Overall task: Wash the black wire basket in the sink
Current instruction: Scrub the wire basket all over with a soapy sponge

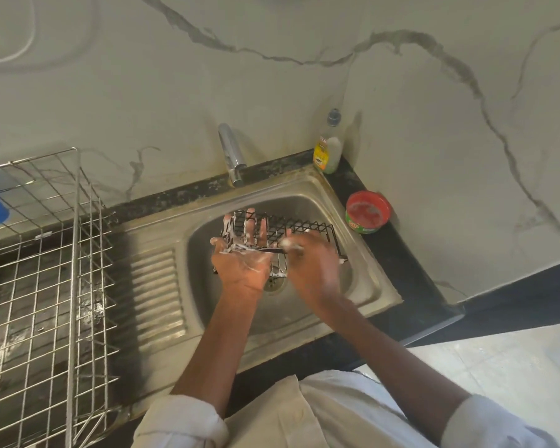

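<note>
The black wire basket (307, 229) is held tilted over the bowl of the steel sink (307, 184), with white foam on its left wires. My left hand (240, 270) holds it from below at its left end; the fingers show through the mesh and the thumb lies over the rim. My right hand (314, 270) is motion-blurred, its fingers curled round a small foamy scrub pad (292, 244) pressed against the basket's near rim. Foam streaks both hands.
The tap (230, 153) stands behind the sink with no water running, and the drain (274, 284) lies below the hands. A dish-soap bottle (328, 147) and a red tub of paste (367, 211) sit on the right counter. A steel wire dish rack (46, 253) fills the left side.
</note>
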{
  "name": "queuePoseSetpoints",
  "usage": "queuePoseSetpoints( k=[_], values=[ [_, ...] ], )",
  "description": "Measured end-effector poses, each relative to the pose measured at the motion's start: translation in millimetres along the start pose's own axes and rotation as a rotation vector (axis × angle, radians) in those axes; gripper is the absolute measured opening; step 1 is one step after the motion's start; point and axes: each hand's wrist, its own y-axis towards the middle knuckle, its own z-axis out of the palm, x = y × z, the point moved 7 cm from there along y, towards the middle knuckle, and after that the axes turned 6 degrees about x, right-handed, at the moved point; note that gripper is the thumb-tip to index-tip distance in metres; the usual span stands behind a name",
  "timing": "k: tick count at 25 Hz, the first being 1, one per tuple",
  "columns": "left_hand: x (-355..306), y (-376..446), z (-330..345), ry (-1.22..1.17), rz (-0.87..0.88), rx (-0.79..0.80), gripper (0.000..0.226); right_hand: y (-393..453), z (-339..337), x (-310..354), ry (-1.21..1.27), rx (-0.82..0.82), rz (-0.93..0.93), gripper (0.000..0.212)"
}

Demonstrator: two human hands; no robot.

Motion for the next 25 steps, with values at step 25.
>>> queuePoseSetpoints(
  k=[25],
  values=[
    [14, -24, 24, 0.394, -0.166, 0.093, 0.109, 26, -4, 75, 0.063, -0.021, -0.431, 0.022]
  ],
)
